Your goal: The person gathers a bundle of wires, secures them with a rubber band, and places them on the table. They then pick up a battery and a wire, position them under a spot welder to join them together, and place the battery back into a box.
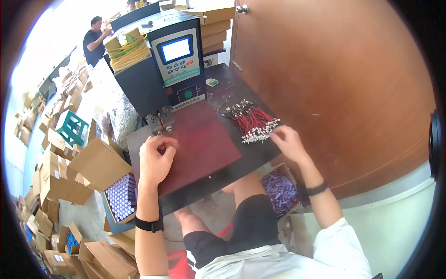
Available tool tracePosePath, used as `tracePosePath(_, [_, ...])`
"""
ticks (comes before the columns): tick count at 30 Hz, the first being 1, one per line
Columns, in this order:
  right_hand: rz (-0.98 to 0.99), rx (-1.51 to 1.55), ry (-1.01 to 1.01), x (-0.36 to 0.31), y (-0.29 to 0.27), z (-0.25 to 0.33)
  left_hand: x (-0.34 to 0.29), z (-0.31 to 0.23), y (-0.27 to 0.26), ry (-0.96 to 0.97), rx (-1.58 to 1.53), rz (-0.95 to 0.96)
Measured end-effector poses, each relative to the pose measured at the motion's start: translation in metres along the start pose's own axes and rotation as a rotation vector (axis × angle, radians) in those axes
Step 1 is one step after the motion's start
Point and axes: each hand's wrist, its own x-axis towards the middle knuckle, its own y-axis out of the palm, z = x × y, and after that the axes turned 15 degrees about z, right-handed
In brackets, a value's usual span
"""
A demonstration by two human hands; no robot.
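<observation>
My left hand (pixel 157 160) is curled at the left of a dark red board (pixel 204 139), just below the metal electrodes (pixel 163 124) of a spot welder (pixel 179 60). Its fingers are closed, and whatever they hold is hidden behind them. At the right edge of the table, my right hand (pixel 289 142) has thumb and forefinger together at the white plug ends of a pile of red and black wire leads (pixel 253 122). Whether a single lead is pinched there cannot be made out.
Purple cylindrical battery cells (pixel 121 197) stand packed in a carton at my left. More loose purple cells (pixel 280 190) fill a box beside my right knee. Yellow cord (pixel 127 53) lies on the machine. A brown door (pixel 334 83) borders the right. Cartons, a green stool (pixel 71 127) and another person (pixel 95 42) are farther left.
</observation>
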Motion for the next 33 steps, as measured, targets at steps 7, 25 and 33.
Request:
tracePosePath(7, [0.118, -0.024, 0.257, 0.056, 0.02, -0.002, 0.006, 0.007, 0.007, 0.04, -0.072, -0.039])
tracePosePath(25, [0.355, 0.079, 0.266, 0.014, -0.028, -0.012, -0.052, 0.023, -0.035, 0.072, -0.03, -0.199])
tracePosePath(33, [0.253, 0.252, 0.303, 0.004, -0.048, -0.008, -0.117, 0.057, -0.069, -0.565, 0.599, 0.215])
